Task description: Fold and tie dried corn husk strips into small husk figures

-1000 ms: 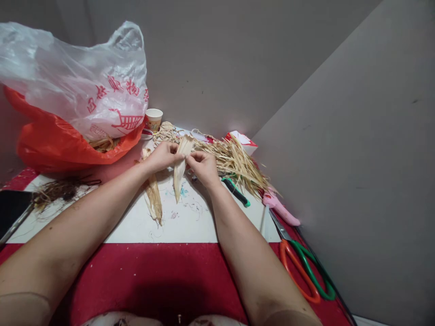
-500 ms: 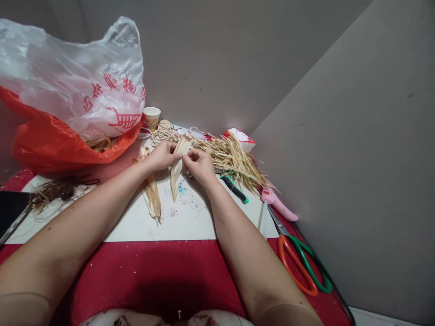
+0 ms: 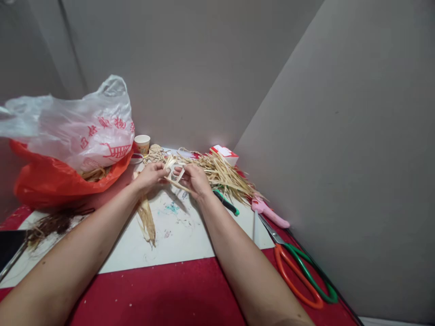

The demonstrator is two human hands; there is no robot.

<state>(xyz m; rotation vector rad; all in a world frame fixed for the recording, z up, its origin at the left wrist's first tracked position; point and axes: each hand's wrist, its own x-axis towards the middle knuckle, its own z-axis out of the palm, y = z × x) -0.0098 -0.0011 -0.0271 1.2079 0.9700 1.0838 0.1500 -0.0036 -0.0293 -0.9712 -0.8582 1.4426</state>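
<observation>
A pale dried corn husk [image 3: 171,161] is between my hands above the white board [image 3: 176,253], and part of it is split into narrow strips. My left hand [image 3: 152,175] pinches the husk between thumb and fingers. Strips stretch across to my right hand [image 3: 197,181], whose curled fingers hold them on the other side, with a gap showing between them. Below my left wrist, another dry husk [image 3: 146,222] lies on the board. To the right of my right hand rests a loose heap of straw-coloured strips [image 3: 229,174].
Big orange-and-green-handled scissors [image 3: 299,274] lie at right, near a pink-handled tool [image 3: 272,213] and a green-and-black handle [image 3: 226,203]. At left stand a white plastic bag [image 3: 84,127], a red bag [image 3: 44,181] and a paper cup [image 3: 142,145]. Dark fibres [image 3: 56,228] lie lower left. Grey walls border the table.
The husk hung as one broad piece; now it is parted into strips spread between my hands. My right hand has turned, fingers more spread. The camera view has tilted up.
</observation>
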